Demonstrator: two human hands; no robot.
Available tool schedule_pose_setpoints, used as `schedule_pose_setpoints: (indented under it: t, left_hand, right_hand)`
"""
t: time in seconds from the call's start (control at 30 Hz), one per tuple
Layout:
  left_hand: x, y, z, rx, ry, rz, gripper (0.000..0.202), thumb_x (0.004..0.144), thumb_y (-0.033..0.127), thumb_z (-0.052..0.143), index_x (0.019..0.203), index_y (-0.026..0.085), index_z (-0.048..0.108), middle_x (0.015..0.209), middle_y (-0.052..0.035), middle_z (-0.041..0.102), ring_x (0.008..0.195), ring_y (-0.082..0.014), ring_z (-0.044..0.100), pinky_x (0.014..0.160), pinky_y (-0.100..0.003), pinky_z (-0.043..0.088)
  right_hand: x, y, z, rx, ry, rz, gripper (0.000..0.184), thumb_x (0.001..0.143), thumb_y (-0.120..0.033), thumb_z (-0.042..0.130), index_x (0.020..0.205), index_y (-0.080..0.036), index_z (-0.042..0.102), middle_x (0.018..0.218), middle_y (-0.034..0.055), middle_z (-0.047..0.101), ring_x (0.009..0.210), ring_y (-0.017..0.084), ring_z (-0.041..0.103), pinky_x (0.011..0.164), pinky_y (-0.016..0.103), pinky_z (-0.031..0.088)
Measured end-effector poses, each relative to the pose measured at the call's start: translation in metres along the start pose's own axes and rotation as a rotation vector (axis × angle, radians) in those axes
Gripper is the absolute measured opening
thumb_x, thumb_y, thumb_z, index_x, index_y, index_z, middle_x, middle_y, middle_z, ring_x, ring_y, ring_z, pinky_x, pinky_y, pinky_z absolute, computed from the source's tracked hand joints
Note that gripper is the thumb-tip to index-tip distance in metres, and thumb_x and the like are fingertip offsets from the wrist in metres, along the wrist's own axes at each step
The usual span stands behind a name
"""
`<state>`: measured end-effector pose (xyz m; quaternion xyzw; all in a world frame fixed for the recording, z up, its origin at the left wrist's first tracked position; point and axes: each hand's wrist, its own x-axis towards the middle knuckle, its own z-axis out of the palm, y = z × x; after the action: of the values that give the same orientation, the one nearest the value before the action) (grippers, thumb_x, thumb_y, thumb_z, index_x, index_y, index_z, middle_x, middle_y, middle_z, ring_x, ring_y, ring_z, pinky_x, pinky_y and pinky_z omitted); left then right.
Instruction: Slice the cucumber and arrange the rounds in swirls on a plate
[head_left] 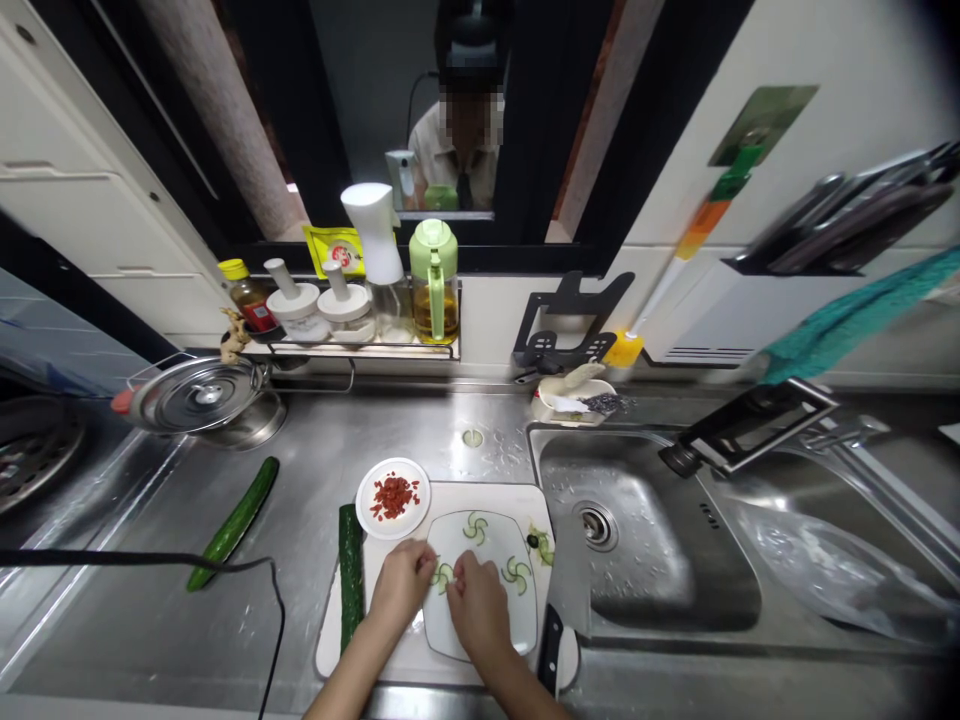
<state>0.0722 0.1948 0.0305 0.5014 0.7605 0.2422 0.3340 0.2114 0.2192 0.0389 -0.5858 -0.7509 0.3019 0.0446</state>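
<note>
Both of my hands rest on a square white plate that sits on a white cutting board. My left hand and my right hand pinch together over a cucumber slice pinwheel at the plate's left side. Two more cucumber pinwheels lie on the plate, one at the far edge and one at the right. A small round dish of red goji berries stands just beyond my left hand. A cut cucumber half lies along the board's left edge.
A cleaver lies at the board's right edge, beside the steel sink. A whole cucumber and a black cable lie on the left of the counter. A pot lid and a condiment rack stand behind.
</note>
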Motion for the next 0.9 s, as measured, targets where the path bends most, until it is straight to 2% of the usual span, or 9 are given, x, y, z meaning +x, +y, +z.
schedule_pose_setpoints:
  t: [0.2, 0.33, 0.47, 0.57, 0.9]
  left_hand:
    - [-0.002, -0.012, -0.02, 0.069, 0.115, -0.043, 0.019, 0.079, 0.019, 0.047, 0.073, 0.019, 0.065, 0.075, -0.0013, 0.065, 0.07, -0.0138, 0.057, 0.068, -0.023, 0.039]
    - [0.005, -0.03, -0.044, 0.279, 0.24, -0.169, 0.025, 0.084, 0.023, 0.044, 0.087, 0.02, 0.068, 0.087, -0.0055, 0.065, 0.079, -0.0166, 0.058, 0.072, -0.025, 0.04]
    - [0.016, -0.041, -0.059, 0.525, 0.29, -0.217, 0.029, 0.085, 0.028, 0.043, 0.09, 0.022, 0.071, 0.083, -0.0077, 0.065, 0.087, -0.0218, 0.055, 0.076, -0.029, 0.038]
    - [0.024, -0.043, -0.061, 0.599, 0.285, -0.201, 0.031, 0.086, 0.03, 0.043, 0.091, 0.024, 0.072, 0.082, -0.0074, 0.065, 0.086, -0.0222, 0.054, 0.076, -0.03, 0.037]
    - [0.034, -0.047, -0.057, 0.608, 0.268, -0.183, 0.03, 0.084, 0.028, 0.044, 0.083, 0.021, 0.073, 0.082, -0.0078, 0.067, 0.085, -0.0223, 0.053, 0.076, -0.029, 0.037]
  right_hand:
    - [-0.007, 0.012, -0.012, 0.053, -0.017, -0.029, 0.013, 0.072, -0.012, 0.049, 0.078, -0.024, 0.051, 0.076, 0.0027, 0.053, 0.07, 0.018, 0.05, 0.063, 0.026, 0.035]
    - [-0.013, 0.018, -0.02, 0.081, -0.035, -0.029, 0.012, 0.072, -0.012, 0.049, 0.075, -0.023, 0.051, 0.075, 0.0022, 0.051, 0.069, 0.017, 0.05, 0.064, 0.025, 0.035]
    - [-0.019, 0.019, -0.023, 0.087, -0.052, -0.025, 0.013, 0.072, -0.011, 0.049, 0.075, -0.023, 0.051, 0.076, 0.0019, 0.051, 0.07, 0.016, 0.051, 0.065, 0.025, 0.036]
    - [-0.022, 0.021, -0.024, 0.102, -0.061, -0.031, 0.013, 0.072, -0.011, 0.049, 0.075, -0.023, 0.052, 0.077, 0.002, 0.052, 0.072, 0.016, 0.052, 0.066, 0.025, 0.036]
    - [-0.024, 0.026, -0.023, 0.089, -0.076, -0.024, 0.014, 0.071, -0.01, 0.049, 0.075, -0.022, 0.052, 0.077, 0.0018, 0.054, 0.074, 0.016, 0.052, 0.067, 0.024, 0.035]
